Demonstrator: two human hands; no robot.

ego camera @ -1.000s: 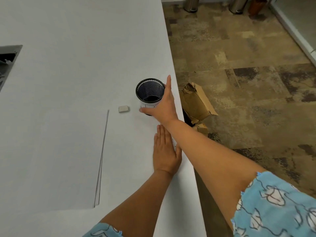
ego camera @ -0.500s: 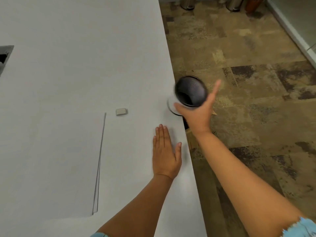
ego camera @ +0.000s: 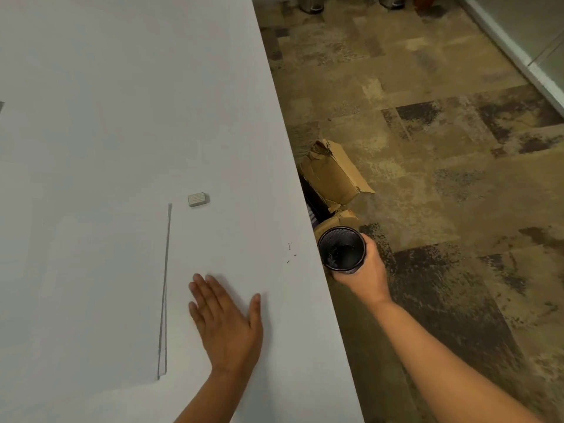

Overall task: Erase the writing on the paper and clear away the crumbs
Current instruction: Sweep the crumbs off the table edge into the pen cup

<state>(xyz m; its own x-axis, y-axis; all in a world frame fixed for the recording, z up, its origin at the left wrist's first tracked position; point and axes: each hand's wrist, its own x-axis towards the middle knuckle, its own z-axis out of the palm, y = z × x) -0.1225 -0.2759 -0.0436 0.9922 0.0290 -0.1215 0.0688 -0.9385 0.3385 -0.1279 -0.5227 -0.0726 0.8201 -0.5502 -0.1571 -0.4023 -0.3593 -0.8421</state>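
A white sheet of paper (ego camera: 91,294) lies on the white table (ego camera: 137,102), its right edge showing as a thin grey line. A small grey eraser (ego camera: 198,199) rests on the table just beyond the sheet's far right corner. A few dark crumbs (ego camera: 290,253) lie near the table's right edge. My left hand (ego camera: 227,323) lies flat and open on the table between the paper and the crumbs. My right hand (ego camera: 364,270) grips a black mesh cup (ego camera: 341,250), holding it just off the table's right edge, below the crumbs, mouth up.
A torn cardboard box (ego camera: 332,175) stands on the patterned carpet right beside the table edge, just beyond the cup. Metal bins (ego camera: 309,4) stand far back by the wall. A dark cut-out shows at the table's left border.
My right hand lifted the mesh cup from the table, swung it over the edge and brought it down beside the edge nearer me. My left hand stayed flat, its thumb now spread wider.
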